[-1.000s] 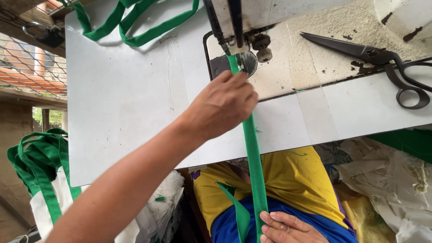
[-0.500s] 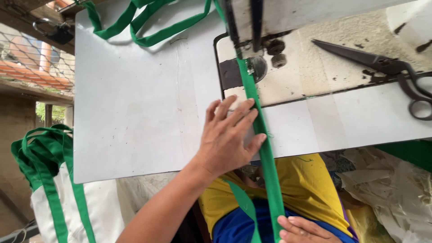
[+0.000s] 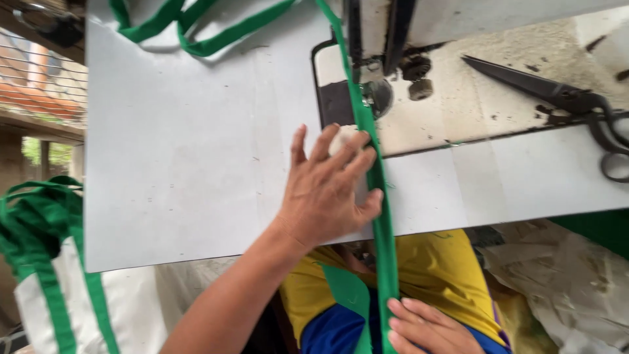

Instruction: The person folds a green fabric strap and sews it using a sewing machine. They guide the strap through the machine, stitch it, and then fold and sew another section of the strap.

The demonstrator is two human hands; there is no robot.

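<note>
Since half a second ago the left hand [image 3: 327, 190] has slid a little up the white table [image 3: 183, 164] toward the sewing machine [image 3: 380, 39], its fingertips now nearer the dark plate under the needle; a second ago it was bunched right at the needle. It now lies flat with fingers spread and palm down, the outer fingers resting against the left edge of the green strap [image 3: 379, 196] and pressing it to the table. That strap runs from under the presser foot straight down across the table, over the front edge and onto the lap, where the right hand [image 3: 429, 328] meets it at the bottom of the view; those fingers lie together beside the strap, but whether they pinch it cannot be told. More green strap loops across the table's far left corner. Black scissors [image 3: 563, 105] lie on the worn machine bed to the right, well apart from both hands. White bags with green handles [image 3: 46, 262] hang at the lower left, beyond the table edge
</note>
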